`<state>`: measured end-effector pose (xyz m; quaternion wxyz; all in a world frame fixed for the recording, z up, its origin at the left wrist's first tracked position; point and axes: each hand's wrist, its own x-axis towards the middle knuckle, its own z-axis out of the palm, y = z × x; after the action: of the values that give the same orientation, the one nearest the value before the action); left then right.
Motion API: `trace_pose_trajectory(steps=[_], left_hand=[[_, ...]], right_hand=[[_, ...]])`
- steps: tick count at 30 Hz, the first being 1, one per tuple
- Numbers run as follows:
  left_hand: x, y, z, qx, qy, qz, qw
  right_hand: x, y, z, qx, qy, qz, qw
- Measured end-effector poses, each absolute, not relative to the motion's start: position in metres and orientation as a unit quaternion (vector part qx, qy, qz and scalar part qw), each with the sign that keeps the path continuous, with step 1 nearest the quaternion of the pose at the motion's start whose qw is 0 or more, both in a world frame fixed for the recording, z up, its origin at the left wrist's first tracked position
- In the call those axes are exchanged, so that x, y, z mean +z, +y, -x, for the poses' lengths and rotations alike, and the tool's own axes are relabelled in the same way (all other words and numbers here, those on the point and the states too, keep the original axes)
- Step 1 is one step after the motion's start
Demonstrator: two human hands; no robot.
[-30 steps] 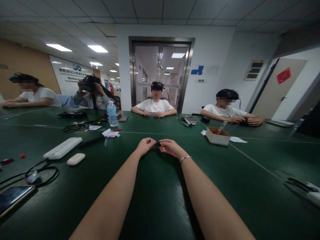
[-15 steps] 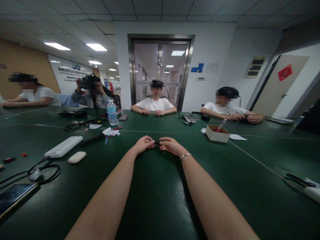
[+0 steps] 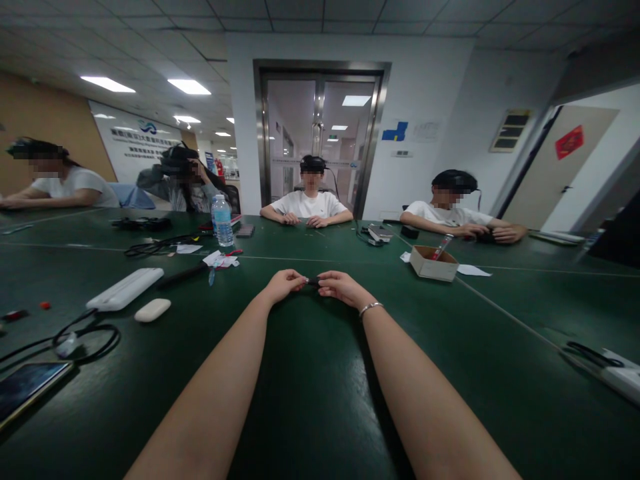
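Small black object [image 3: 313, 282] in the fingers [image 3: 326, 278] of left hand [image 3: 284, 285] and right hand [image 3: 345, 288], green table [image 3: 315, 373] beneath

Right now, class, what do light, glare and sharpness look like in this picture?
Head view: dim room, ceiling lights glaring white; head view: faint sheen on the green table; head view: beige door leaning, probably from lens distortion; head view: the held dark item too small and soft to identify.

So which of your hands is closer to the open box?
Right: the right hand is left of the open box, and the left hand is farther left, across the small dark item.
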<state>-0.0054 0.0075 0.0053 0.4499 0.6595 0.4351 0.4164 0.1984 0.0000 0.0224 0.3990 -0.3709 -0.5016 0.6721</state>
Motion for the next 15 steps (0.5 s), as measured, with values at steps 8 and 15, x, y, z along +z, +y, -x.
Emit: trace_pose_trajectory(steps=[8, 15], left_hand=[[0.0, 0.0156, 0.0075, 0.385, 0.496, -0.728, 0.276], [0.0038, 0.0111, 0.0073, 0.371, 0.515, -0.744, 0.207]], right_hand=[[0.0196, 0.0022, -0.1987, 0.671, -0.515, 0.362, 0.392], [0.0204, 0.0011, -0.1984, 0.678, -0.52, 0.354, 0.38]])
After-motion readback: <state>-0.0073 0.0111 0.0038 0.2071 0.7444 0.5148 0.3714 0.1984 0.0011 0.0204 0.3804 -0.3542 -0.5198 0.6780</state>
